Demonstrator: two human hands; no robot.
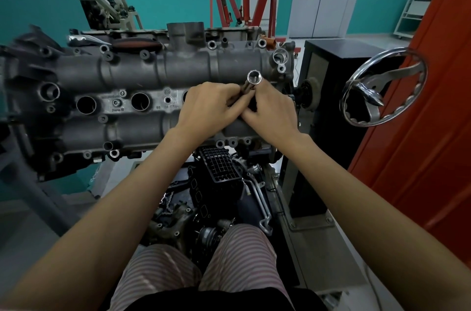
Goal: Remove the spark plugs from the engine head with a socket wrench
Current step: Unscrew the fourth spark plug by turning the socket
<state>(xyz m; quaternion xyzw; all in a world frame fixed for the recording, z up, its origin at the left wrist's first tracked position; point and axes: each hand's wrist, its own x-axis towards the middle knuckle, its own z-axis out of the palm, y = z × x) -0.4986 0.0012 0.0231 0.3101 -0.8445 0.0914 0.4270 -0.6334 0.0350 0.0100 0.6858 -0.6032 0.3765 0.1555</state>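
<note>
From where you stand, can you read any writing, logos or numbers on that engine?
Round VW-style emblem, cast into the engine head between the plug wells.
Raised lettering beside the left wells: too blurred to read.
Cast number row near the left hand: begins like "03", rest unreadable.
Nothing else legible.

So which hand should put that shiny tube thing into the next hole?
Probably the left hand. Both hands grip the socket, but the open plug holes lie on its side; the right hand would have to cross over.
</note>
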